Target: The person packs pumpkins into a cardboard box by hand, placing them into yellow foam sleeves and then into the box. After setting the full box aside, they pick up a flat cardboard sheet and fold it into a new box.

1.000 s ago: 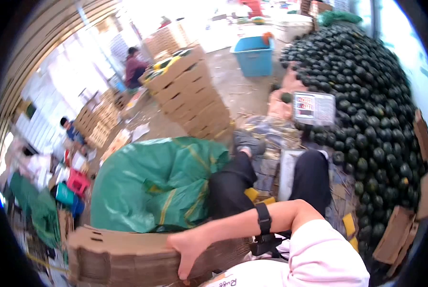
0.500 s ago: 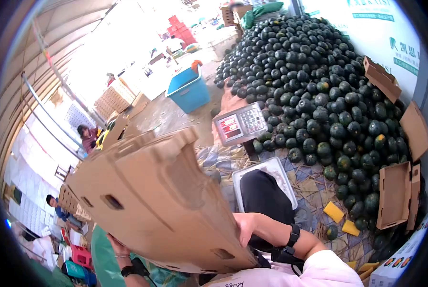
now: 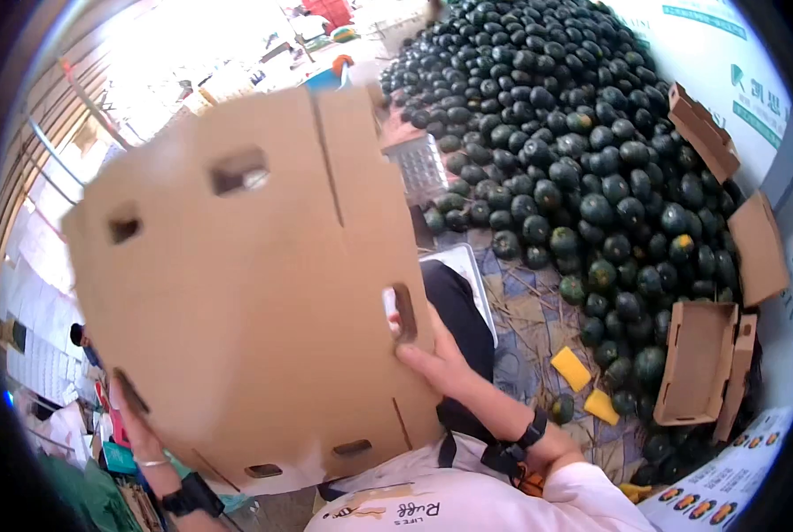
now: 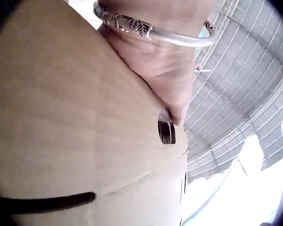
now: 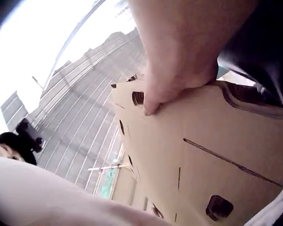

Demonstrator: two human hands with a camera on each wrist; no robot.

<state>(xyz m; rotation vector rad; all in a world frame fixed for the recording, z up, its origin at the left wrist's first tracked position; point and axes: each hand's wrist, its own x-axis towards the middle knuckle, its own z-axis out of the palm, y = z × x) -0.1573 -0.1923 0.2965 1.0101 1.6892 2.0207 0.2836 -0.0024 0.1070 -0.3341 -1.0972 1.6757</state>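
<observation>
A stack of flat, die-cut cardboard box blanks [image 3: 254,301] fills the middle of the head view, its broad slotted face tilted toward me. My left hand [image 3: 139,430] grips its left edge low down, beside a slot. On the opposite edge, my right hand [image 3: 441,359] holds on just below an oval cutout, thumb on the face and other fingers hidden behind. In the left wrist view the thumb [image 4: 177,110] lies by a slot that shows layered cardboard. The right wrist view has the right thumb [image 5: 152,106] pressed on the cardboard near a similar slot.
A large heap of dark green squashes [image 3: 574,168] covers the right side. Two yellow blocks [image 3: 572,368] and an open cardboard tray [image 3: 696,363] lie near it. The scale's display head [image 3: 418,168] stands behind the blanks, its white platform [image 3: 467,266] beside my leg.
The cardboard stack has come up from low on the left to in front of me, and its face has turned toward me. The left hand, unseen at first, now holds the other edge.
</observation>
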